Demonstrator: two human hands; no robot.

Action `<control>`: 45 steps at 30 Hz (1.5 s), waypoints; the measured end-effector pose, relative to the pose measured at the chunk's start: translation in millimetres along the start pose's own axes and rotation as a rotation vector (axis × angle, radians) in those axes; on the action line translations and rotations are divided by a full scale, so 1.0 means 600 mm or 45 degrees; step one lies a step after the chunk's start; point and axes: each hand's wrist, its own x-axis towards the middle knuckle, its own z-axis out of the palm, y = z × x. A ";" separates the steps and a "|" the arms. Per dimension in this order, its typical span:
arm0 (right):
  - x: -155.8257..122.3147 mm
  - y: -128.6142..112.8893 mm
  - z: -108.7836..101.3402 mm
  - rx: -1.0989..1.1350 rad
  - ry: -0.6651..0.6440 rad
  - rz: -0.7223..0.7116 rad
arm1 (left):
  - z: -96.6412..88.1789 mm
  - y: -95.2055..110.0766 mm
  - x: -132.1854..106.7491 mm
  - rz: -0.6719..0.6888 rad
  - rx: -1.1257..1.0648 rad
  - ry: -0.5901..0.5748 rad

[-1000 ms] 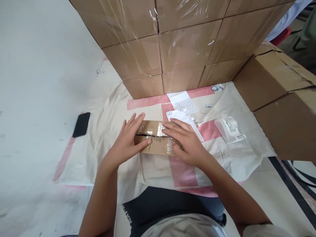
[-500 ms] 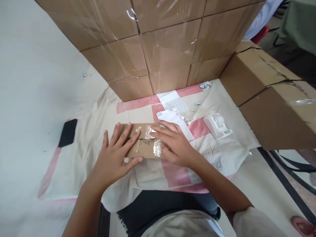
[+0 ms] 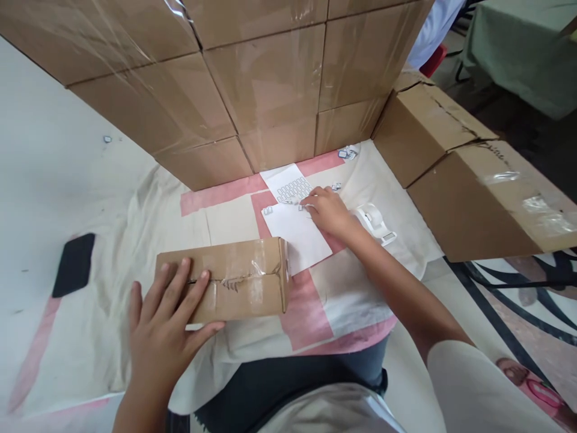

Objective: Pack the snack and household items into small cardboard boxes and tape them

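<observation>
A small cardboard box (image 3: 238, 297), taped along its centre seam, lies on the cloth in front of me. My left hand (image 3: 169, 319) rests on its left end, fingers spread across the top and gripping nothing. My right hand (image 3: 328, 210) is over the papers beyond the box. Its fingertips are drawn together by small printed paper pieces; whatever is between them is too small to make out. A printed sheet with rows of small label outlines (image 3: 293, 186) lies just beyond a white sheet (image 3: 300, 240). A white tape dispenser (image 3: 374, 222) sits right of that hand.
A tall wall of stacked, taped cartons (image 3: 270, 84) stands at the back. More large boxes (image 3: 469, 198) stand on the right. A black phone (image 3: 74, 264) lies at the left. Paper scraps (image 3: 348, 153) lie near the carton wall. Another person's foot (image 3: 514, 371) shows at lower right.
My right hand has left the box and reached forward to the papers. The box now shows its right end, and my left hand remains on it. The view has shifted.
</observation>
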 end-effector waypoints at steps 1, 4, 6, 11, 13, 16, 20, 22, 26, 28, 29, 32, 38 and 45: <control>0.012 -0.004 0.005 -0.031 -0.017 -0.012 | -0.001 0.000 -0.001 0.004 0.001 -0.005; 0.032 -0.007 0.019 -0.090 -0.016 0.003 | -0.004 0.001 -0.007 0.018 -0.007 -0.013; 0.033 -0.005 0.028 -0.089 -0.003 0.009 | -0.004 0.001 -0.013 0.026 -0.014 -0.013; 0.028 0.001 0.041 -0.069 0.024 -0.039 | -0.003 -0.002 -0.024 0.049 -0.013 0.006; 0.028 0.000 0.041 -0.042 0.026 -0.077 | -0.003 -0.003 -0.024 0.052 -0.008 0.003; 0.030 0.000 0.035 0.012 0.042 -0.135 | -0.003 -0.005 -0.021 0.043 -0.005 -0.010; 0.029 0.006 0.020 0.060 0.113 -0.151 | -0.004 -0.008 -0.014 0.037 -0.024 -0.002; 0.027 0.010 0.013 0.041 0.150 -0.143 | -0.005 -0.009 -0.010 0.035 -0.032 -0.002; 0.023 0.014 0.008 -0.071 0.233 -0.166 | -0.004 -0.007 -0.001 0.031 -0.021 -0.016; 0.023 0.016 0.008 -0.013 0.216 -0.194 | -0.004 -0.006 0.004 0.030 -0.012 -0.027; 0.023 0.017 0.008 0.047 0.193 -0.203 | -0.004 -0.006 0.006 0.030 -0.010 -0.034; 0.025 0.025 0.009 0.213 0.141 -0.178 | -0.005 -0.007 0.011 0.033 -0.013 -0.053; 0.024 0.036 0.010 0.243 0.145 -0.138 | -0.007 -0.009 0.019 0.040 -0.025 -0.064; 0.017 0.037 0.011 0.181 0.068 0.023 | -0.006 -0.013 0.021 0.026 -0.028 -0.088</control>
